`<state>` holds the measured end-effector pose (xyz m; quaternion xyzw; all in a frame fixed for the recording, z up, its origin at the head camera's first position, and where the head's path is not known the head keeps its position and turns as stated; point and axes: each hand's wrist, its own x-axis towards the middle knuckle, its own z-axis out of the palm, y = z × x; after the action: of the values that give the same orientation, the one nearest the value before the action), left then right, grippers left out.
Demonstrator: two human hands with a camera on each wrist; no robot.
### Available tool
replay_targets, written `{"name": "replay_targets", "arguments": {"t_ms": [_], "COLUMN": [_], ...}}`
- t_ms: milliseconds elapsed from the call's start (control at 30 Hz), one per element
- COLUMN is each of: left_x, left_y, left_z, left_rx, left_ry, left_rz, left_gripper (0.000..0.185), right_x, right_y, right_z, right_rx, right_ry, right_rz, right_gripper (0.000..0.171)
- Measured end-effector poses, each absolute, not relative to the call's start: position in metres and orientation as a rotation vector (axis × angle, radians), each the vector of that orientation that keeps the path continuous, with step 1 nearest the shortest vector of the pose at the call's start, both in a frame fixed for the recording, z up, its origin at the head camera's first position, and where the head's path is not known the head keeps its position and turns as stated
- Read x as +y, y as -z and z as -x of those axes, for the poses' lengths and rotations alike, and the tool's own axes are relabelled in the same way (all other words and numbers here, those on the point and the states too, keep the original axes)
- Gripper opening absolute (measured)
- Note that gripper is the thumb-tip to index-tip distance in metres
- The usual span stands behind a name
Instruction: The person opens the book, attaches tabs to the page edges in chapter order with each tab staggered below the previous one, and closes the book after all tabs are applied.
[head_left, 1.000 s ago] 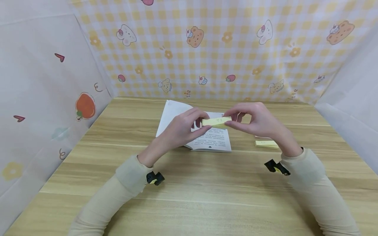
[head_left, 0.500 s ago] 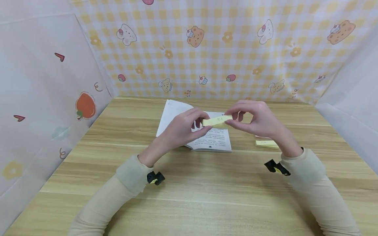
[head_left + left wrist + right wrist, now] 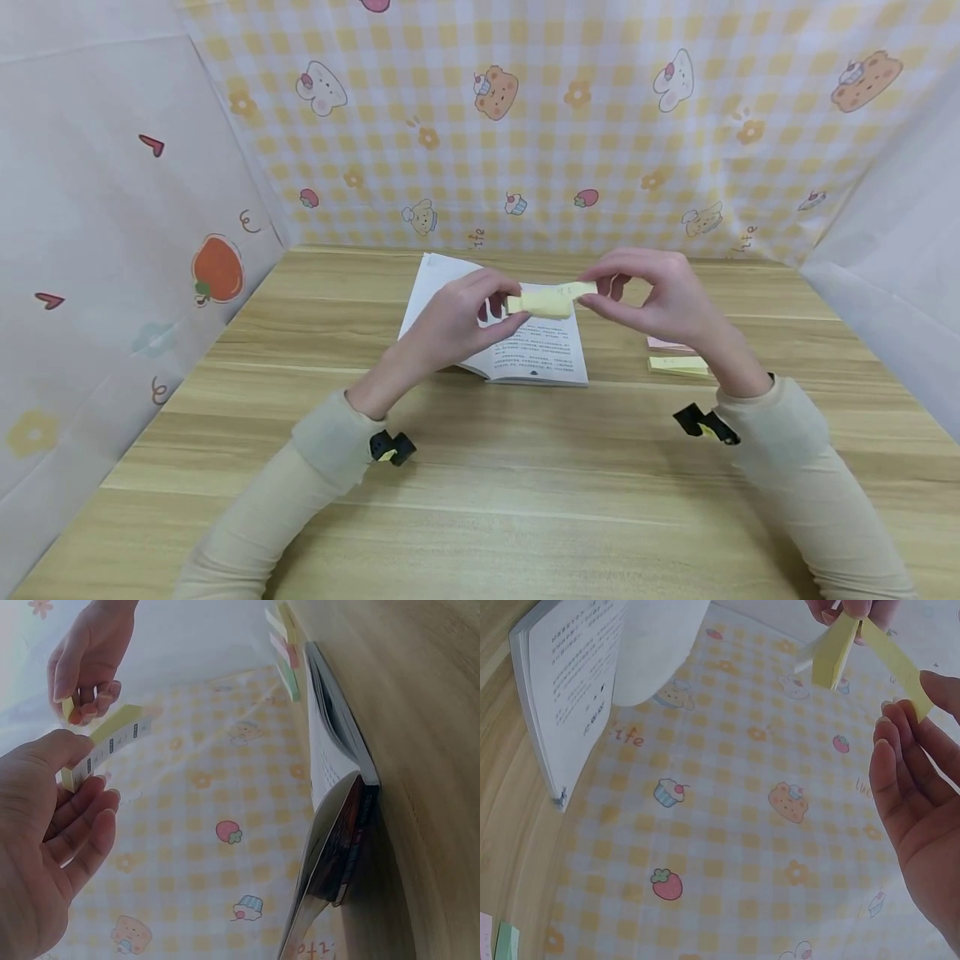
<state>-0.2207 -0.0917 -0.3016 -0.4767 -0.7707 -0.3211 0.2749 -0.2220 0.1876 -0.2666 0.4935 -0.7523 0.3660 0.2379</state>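
Observation:
My left hand [image 3: 463, 323] pinches one end of a yellow sticky note pad [image 3: 546, 305] above an open book [image 3: 536, 358]. Between the thumb and fingers of my right hand [image 3: 656, 302] is the end of a yellow sticky note [image 3: 892, 654], a single strip. In the right wrist view this strip slants away from the thicker pad [image 3: 832, 656], their far ends meeting at the left hand's fingers. Whether the strip is still stuck there, I cannot tell. Printed marks show on the pad's underside in the left wrist view.
Right of the book, another yellow sticky note pad [image 3: 677, 365] lies on the wooden table [image 3: 495, 483], with a pink pad [image 3: 666, 343] behind it. A green pad [image 3: 288, 680] shows beside them in the left wrist view. A checked cloth [image 3: 420, 167] hangs behind the table.
The yellow strip has swung away from the pad, up and to the right with my right hand. My left hand has shifted slightly left, and the pad's face now shows below the strip.

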Motion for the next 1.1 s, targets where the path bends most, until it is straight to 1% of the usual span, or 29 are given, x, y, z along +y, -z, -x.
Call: {"name": "replay_targets", "arguments": {"t_ms": [233, 600, 900, 1100], "left_x": [-0.103, -0.127, -0.141, -0.149], "left_y": [0.300, 0.293, 0.294, 0.296], "left_z": [0.232, 0.243, 0.252, 0.258], "left_rx": [-2.023, -2.020, -2.029, -2.080], "left_ry": [0.927, 1.008, 1.055, 1.031], "left_rz": [1.272, 1.166, 1.111, 1.050], "left_gripper": [0.021, 0.021, 0.018, 0.020], "right_x": [0.189, 0.189, 0.190, 0.190], "right_y": [0.267, 0.270, 0.271, 0.271], "right_z": [0.223, 0.226, 0.227, 0.228], "right_rx": [-2.065, -2.072, -2.097, -2.112], "right_ry": [-1.014, -0.986, -0.967, -0.955], "right_rz": [-1.331, -1.307, -1.280, -1.273], "right_gripper": [0.028, 0.028, 0.026, 0.024]}}
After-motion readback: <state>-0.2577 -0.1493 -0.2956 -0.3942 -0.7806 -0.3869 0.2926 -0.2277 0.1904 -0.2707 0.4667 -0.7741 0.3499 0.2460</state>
